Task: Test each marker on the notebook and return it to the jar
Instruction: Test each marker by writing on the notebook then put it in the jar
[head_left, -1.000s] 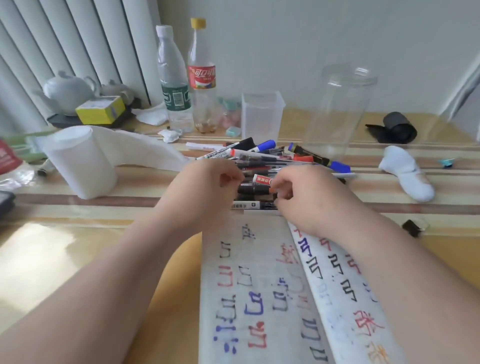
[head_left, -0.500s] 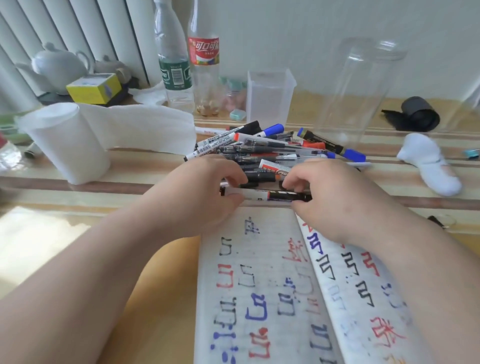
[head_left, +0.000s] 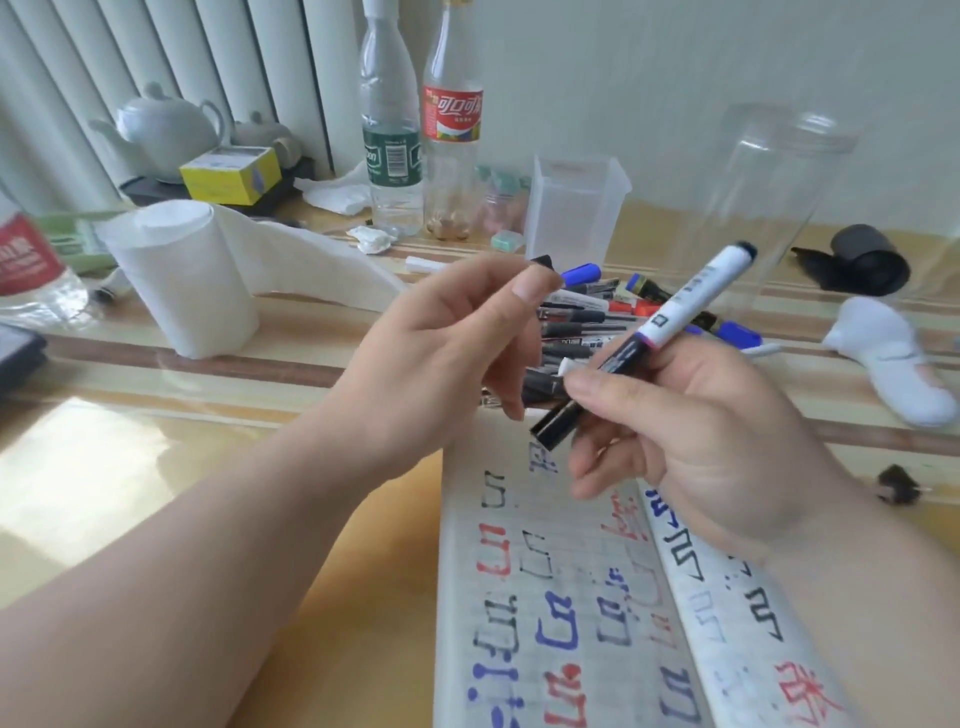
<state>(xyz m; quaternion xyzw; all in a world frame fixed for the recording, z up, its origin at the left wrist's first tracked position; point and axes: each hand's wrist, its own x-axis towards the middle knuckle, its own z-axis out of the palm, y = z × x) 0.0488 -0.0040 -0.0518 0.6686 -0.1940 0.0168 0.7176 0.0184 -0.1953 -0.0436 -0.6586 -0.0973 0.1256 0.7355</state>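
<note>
Two bare forearms, uncovered to frame edge. left grip: short trimmed thumbnail, creases at knuckles. right grip: short nails too, skin folds at wrist.

Glossy wooden table, clear plastic jar, paper notebook

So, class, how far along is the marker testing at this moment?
Done: the notebook already carries red, blue and black test strokes. In hand: the right hand grips a white marker, seemingly still capped, above the page; the left hand holds nothing. Left: a pile of markers lies on the table, and the clear jar looks empty, so nearly all returns remain.
</note>
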